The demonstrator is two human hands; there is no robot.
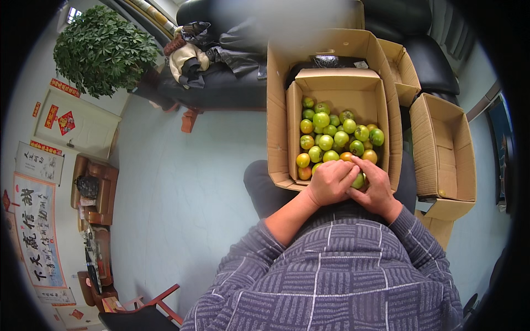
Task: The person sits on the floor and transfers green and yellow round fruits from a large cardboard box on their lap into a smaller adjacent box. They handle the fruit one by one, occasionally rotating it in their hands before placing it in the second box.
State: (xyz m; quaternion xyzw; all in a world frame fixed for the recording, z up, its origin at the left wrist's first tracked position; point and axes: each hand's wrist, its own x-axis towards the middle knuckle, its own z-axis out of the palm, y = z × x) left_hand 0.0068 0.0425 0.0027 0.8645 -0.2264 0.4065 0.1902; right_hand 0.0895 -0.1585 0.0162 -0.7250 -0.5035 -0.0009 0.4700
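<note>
Both hands meet above the near edge of a small cardboard box [343, 87] that holds several green and orange-tinged tomatoes [326, 142]. My right hand [377, 186] curls around a green tomato [358, 181], visible between its thumb and fingers. Against it rests my left hand [333, 182], fingers bent, its tips by the right fingertips; whatever they touch is hidden. Just beyond the hands lie an orange tomato [346, 156] and a yellowish-orange one [369, 156]. The small box sits inside a larger cardboard box [276, 124] in front of my legs.
To the right stands another cardboard box [449, 140] with a small yellowish item in its corner; a further carton [401, 68] is behind it. A black sofa [223, 89] bearing clothes lies ahead. A leafy plant [105, 51] is far left, a red-framed chair [163, 304] lower left.
</note>
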